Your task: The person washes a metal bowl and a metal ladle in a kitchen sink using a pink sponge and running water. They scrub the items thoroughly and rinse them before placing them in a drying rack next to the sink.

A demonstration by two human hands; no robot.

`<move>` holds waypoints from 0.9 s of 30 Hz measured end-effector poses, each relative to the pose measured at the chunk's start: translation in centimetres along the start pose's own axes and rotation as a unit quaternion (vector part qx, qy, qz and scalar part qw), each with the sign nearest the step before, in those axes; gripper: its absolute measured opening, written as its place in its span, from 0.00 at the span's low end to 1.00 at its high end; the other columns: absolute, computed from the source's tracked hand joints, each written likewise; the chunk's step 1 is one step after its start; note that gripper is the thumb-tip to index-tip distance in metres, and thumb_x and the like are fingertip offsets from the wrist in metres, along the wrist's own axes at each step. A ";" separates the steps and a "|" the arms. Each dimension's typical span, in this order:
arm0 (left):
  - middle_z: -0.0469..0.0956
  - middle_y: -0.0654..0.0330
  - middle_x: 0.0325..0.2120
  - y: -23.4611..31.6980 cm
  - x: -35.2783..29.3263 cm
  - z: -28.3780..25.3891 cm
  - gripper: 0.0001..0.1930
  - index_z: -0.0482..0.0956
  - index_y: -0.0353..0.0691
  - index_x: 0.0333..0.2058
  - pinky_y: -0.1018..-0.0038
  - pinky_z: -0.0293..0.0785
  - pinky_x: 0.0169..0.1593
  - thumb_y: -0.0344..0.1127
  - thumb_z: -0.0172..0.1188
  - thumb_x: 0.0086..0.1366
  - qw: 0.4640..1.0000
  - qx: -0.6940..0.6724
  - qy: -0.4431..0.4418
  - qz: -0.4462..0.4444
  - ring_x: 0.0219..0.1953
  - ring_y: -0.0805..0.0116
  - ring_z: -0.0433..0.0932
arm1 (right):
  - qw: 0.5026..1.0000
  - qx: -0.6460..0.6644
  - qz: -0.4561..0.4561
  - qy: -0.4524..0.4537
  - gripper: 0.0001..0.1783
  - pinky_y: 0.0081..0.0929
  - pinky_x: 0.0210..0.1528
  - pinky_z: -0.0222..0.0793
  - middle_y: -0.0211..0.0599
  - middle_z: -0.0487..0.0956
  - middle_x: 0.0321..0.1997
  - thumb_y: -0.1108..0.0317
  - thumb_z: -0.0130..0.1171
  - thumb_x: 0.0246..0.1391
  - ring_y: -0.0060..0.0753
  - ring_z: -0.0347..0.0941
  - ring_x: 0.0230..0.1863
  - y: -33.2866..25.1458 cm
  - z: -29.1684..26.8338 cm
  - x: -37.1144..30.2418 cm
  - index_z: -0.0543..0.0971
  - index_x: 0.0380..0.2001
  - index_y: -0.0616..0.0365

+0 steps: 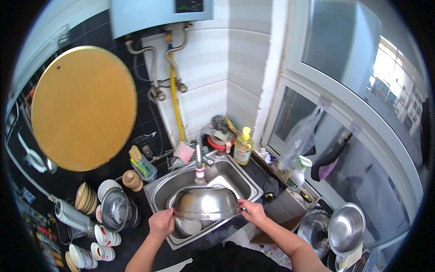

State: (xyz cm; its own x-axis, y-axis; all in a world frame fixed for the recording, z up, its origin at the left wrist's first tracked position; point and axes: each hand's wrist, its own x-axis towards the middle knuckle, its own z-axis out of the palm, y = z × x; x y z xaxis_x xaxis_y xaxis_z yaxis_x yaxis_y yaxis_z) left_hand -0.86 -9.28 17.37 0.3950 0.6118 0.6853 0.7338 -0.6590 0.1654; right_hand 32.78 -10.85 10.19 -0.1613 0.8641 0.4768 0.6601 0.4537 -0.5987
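A shiny stainless steel basin (207, 204) is held over the sink (156, 197), its outer side showing and its rim toward me. My left hand (161, 224) grips the rim at the left end, fingers closed. At the right end, my right hand (253, 211) pinches the same rim. Just behind the basin stands the faucet (199, 163), its spout pointing down into the sink. A pale round dish (191, 227) lies in the sink below the basin, partly covered by it. Whether water is running I cannot tell.
Left on the black counter are stacked bowls (108, 235), a glass lid (117, 209) and a wooden grinder-like object (132, 180). Behind the sink stand a yellow-capped soap bottle (243, 147) and a pink sponge (184, 152). A spray bottle (298, 174) and steel bowl (346, 229) are right.
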 end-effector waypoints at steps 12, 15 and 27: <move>0.75 0.51 0.30 11.9 12.1 8.0 0.15 0.72 0.36 0.41 0.69 0.70 0.36 0.27 0.56 0.51 0.984 -0.172 -0.041 0.023 0.32 0.55 0.74 | 0.910 0.043 0.282 0.302 0.15 0.22 0.19 0.58 0.38 0.62 0.12 0.69 0.57 0.44 0.22 0.54 0.15 2.5 -10.9 -7.8 0.63 0.16 0.63; 0.72 0.49 0.40 14.8 14.1 10.2 0.18 0.70 0.36 0.44 0.67 0.66 0.46 0.30 0.56 0.53 0.971 -0.224 -0.085 0.024 0.43 0.53 0.71 | 0.870 0.044 0.326 0.367 0.15 0.19 0.18 0.55 0.30 0.62 0.11 0.69 0.58 0.44 0.15 0.53 0.17 2.7 -14.4 -11.6 0.64 0.15 0.62; 0.64 0.47 0.49 17.3 13.2 15.5 0.20 0.69 0.35 0.45 0.64 0.60 0.51 0.27 0.55 0.51 0.947 -0.255 -0.171 0.089 0.49 0.49 0.64 | 0.667 0.129 0.362 0.639 0.03 0.16 0.16 0.63 0.30 0.71 0.17 0.75 0.53 0.45 0.17 0.65 0.15 -3.3 -25.2 -28.5 0.69 0.23 0.60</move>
State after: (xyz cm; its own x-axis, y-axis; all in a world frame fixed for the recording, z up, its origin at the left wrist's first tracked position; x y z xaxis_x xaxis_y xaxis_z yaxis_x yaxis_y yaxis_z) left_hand 25.64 -5.81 18.28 0.7081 0.5192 0.4786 0.3102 -0.8376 0.4497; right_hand 53.72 -42.49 14.74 0.9962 0.0603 0.0634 0.0514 0.1829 -0.9818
